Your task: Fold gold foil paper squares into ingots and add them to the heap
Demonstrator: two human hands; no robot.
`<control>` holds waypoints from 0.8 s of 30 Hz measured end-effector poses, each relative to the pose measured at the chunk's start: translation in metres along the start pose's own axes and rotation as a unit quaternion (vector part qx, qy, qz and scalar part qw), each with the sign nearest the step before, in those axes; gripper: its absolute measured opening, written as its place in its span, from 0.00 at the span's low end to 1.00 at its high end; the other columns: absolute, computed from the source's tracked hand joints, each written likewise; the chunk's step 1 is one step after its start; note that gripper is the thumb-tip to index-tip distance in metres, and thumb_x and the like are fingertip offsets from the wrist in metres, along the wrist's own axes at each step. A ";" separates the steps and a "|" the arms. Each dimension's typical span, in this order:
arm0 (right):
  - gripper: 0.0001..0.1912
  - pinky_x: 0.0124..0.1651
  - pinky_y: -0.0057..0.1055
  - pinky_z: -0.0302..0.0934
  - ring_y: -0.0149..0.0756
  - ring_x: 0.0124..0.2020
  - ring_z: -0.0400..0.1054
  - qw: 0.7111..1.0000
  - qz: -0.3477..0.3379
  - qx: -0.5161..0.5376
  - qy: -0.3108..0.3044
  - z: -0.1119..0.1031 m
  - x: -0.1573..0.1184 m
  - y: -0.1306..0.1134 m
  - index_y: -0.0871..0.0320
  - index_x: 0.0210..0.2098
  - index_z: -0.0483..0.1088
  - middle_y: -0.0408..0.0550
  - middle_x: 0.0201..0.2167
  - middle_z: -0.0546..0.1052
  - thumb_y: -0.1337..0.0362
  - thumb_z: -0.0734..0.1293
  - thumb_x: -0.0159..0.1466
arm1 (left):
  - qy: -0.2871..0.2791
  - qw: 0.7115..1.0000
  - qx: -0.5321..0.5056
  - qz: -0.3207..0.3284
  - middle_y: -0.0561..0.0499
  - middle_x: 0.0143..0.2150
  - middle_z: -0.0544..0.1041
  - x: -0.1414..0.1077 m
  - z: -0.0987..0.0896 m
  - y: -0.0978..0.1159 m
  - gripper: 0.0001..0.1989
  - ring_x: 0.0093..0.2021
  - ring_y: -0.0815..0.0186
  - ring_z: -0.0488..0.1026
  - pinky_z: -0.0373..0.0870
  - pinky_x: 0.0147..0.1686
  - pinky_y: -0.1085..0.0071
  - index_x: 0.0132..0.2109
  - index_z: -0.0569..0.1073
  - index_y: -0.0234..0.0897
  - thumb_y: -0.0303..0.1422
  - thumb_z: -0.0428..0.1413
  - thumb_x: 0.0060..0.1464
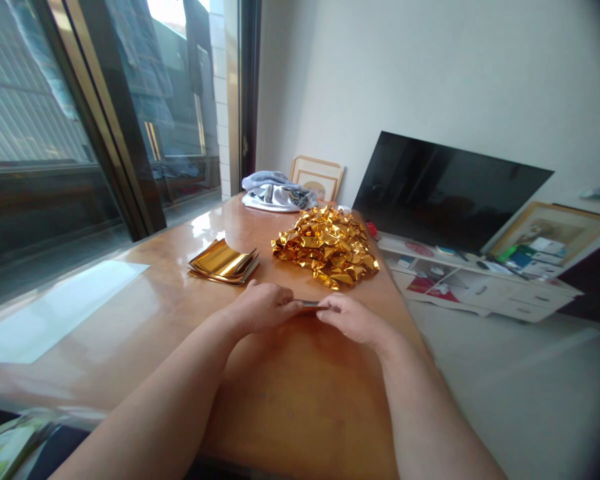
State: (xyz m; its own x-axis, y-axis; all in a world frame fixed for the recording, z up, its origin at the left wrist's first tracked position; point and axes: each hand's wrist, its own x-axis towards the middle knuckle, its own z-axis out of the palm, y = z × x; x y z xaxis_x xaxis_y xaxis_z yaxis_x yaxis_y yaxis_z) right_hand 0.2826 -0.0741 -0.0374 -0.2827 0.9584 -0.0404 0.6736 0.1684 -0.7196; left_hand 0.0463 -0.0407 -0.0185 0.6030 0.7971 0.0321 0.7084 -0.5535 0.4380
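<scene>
My left hand (pixel 270 307) and my right hand (pixel 347 317) face each other over the wooden table (pixel 300 393). Between them is a thin, narrow folded strip (pixel 309 307), grey along its top and orange-brown below. The fingers of each hand pinch one end of it. Beyond my left hand lies a stack of shiny gold foil sheets (pixel 221 261), slightly curled. A large heap of folded gold foil pieces (pixel 330 247) sits beyond my right hand.
Folded clothes (pixel 277 192) lie at the table's far end, near a framed picture (pixel 317 179). A pale sheet (pixel 65 310) is at the left. Right of the table stand a television (pixel 445 190) and a low white cabinet (pixel 485 290).
</scene>
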 end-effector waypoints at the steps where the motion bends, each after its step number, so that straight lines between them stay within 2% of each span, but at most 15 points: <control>1: 0.13 0.42 0.31 0.62 0.39 0.40 0.70 1.000 -0.001 0.005 0.002 0.000 0.001 0.001 0.58 0.43 0.77 0.48 0.39 0.80 0.58 0.66 0.65 | 0.007 1.000 0.004 0.004 0.48 0.39 0.81 0.001 0.001 -0.001 0.24 0.37 0.61 0.74 0.61 0.35 0.68 0.38 0.79 0.41 0.51 0.45 0.64; 5: 0.16 0.47 0.34 0.61 0.41 0.42 0.70 0.998 -0.032 0.045 0.020 0.001 0.005 0.008 0.59 0.45 0.77 0.49 0.41 0.80 0.57 0.62 0.68 | 0.025 1.000 0.003 0.010 0.47 0.38 0.81 0.004 0.003 -0.003 0.25 0.37 0.61 0.74 0.61 0.36 0.68 0.37 0.79 0.39 0.49 0.43 0.65; 9: 0.18 0.50 0.35 0.61 0.41 0.43 0.70 0.996 -0.023 0.083 0.021 0.004 0.007 0.012 0.60 0.44 0.78 0.50 0.42 0.80 0.56 0.61 0.68 | 0.000 1.000 -0.028 -0.003 0.48 0.35 0.81 0.004 0.001 -0.003 0.29 0.35 0.62 0.73 0.61 0.35 0.69 0.36 0.79 0.40 0.55 0.42 0.63; 13: 0.17 0.48 0.34 0.61 0.41 0.43 0.70 0.995 -0.001 0.101 0.014 0.005 0.005 0.010 0.59 0.44 0.78 0.49 0.43 0.80 0.55 0.63 0.66 | 0.001 0.999 -0.036 -0.006 0.51 0.38 0.81 0.004 0.004 -0.006 0.22 0.36 0.62 0.73 0.61 0.34 0.70 0.41 0.80 0.43 0.53 0.50 0.59; 17: 0.16 0.44 0.32 0.61 0.40 0.41 0.69 0.996 -0.003 0.091 -0.005 0.003 0.002 0.009 0.58 0.43 0.78 0.48 0.40 0.79 0.55 0.65 0.64 | -0.011 1.000 -0.019 -0.012 0.51 0.37 0.81 0.006 0.007 -0.011 0.19 0.35 0.63 0.72 0.60 0.32 0.70 0.38 0.81 0.43 0.48 0.51 0.59; 20: 0.15 0.38 0.30 0.58 0.36 0.35 0.66 0.998 -0.001 0.065 0.006 0.001 0.000 0.009 0.59 0.35 0.76 0.46 0.33 0.76 0.55 0.64 0.64 | -0.021 1.000 -0.015 -0.014 0.50 0.37 0.80 0.006 0.007 -0.012 0.19 0.34 0.64 0.72 0.60 0.31 0.70 0.35 0.80 0.42 0.48 0.50 0.59; 24: 0.16 0.30 0.27 0.50 0.30 0.27 0.57 0.998 0.012 0.065 -0.002 0.003 0.002 0.009 0.59 0.25 0.68 0.41 0.25 0.68 0.55 0.62 0.64 | -0.021 1.000 -0.013 -0.009 0.50 0.39 0.80 0.007 0.006 -0.012 0.19 0.35 0.63 0.73 0.61 0.32 0.70 0.35 0.80 0.42 0.46 0.49 0.60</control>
State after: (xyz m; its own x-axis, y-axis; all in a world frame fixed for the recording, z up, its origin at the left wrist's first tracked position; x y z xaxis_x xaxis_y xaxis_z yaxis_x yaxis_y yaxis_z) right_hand 0.2863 -0.0711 -0.0460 -0.2709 0.9606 -0.0614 0.5861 0.1140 -0.8022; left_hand 0.0444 -0.0305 -0.0291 0.6054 0.7958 -0.0138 0.7101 -0.5322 0.4609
